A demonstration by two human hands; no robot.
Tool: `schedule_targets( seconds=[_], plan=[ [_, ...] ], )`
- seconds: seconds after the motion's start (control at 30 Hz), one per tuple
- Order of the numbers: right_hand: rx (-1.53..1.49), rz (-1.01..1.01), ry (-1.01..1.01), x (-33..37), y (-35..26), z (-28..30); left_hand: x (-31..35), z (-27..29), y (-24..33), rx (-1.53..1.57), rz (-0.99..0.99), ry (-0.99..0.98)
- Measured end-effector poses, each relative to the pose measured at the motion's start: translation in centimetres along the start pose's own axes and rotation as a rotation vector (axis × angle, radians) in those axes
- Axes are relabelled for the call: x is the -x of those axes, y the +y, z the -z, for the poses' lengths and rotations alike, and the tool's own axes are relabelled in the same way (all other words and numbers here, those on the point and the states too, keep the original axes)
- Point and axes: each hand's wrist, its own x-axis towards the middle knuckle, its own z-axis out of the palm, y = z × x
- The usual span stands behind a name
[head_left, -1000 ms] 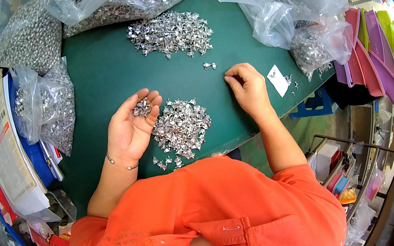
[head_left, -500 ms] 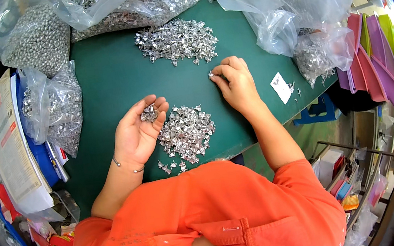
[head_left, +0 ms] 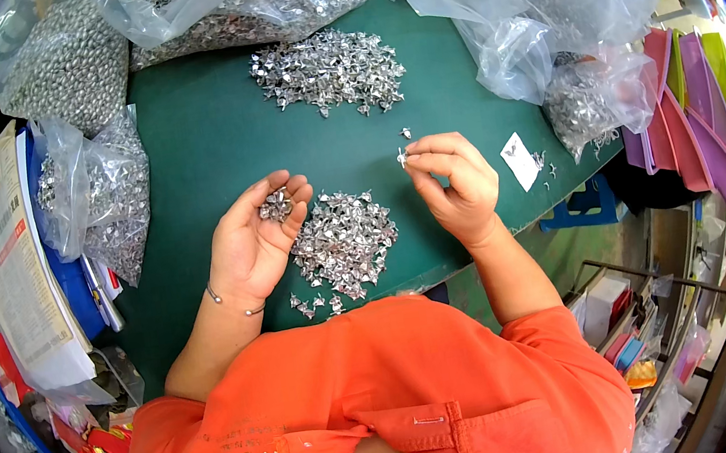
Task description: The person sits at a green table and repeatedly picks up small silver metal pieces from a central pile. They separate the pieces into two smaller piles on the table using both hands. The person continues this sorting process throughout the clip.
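Note:
My left hand is cupped palm up with curled fingers around a small cluster of silver metal pieces. Between the thumb and fingertips of my right hand is one small silver metal piece, held over the green tabletop. A single loose piece lies just beyond those fingertips. Right beside my left hand is a near pile of silver pieces, with a few strays at its near edge. A second pile of similar pieces lies farther back.
Clear bags of metal parts line the back, with a bag of silver beads and a smaller bag at left. On the right are a white card, plastic bags and coloured bins. Newspapers stand far left.
My right hand has drawn back toward me and a little right, with a piece in its fingertips. A loose piece now shows on the table beyond it. My left hand has hardly moved.

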Motion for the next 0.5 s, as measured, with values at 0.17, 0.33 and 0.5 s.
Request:
schedule_targets(
  seconds=[0.17, 0.33, 0.5],
  plan=[
    [-0.236, -0.127, -0.349, -0.5, -1.4, 0.3, 0.0, 0.0, 0.0, -0.001, -0.010, 0.017],
    [0.215, -0.468, -0.102, -0.5, 3.3, 0.5, 0.0, 0.1, 0.1, 0.012, 0.006, -0.019],
    [0.159, -0.364, -0.181, 0.2, 3.8, -0.6, 0.0, 0.2, 0.2, 0.014, -0.001, -0.015]
  ],
)
